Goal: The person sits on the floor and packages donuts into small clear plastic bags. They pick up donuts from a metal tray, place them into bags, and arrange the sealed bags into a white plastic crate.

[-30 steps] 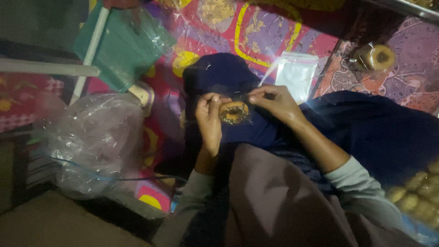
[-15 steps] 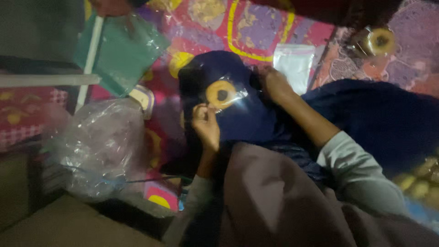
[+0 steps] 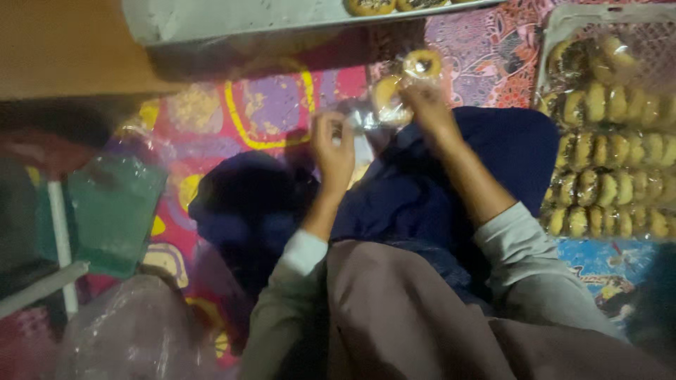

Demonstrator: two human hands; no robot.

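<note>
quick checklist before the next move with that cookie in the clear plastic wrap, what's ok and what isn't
1. Right hand grips the clear plastic wrapper: ok.
2. Left hand on the wrapper's other end: ok.
3. Round yellow cookie inside the wrapper: cannot tell, blurred.
4. Wrapper closed: cannot tell.
5. White mesh tray of wrapped cookies beside the right arm, upright: ok.
6. Dark blue cloth lies under both hands: ok.

Cookie tray (image 3: 563,28) crowds the right; patterned mat (image 3: 267,112) lies open left.
</note>
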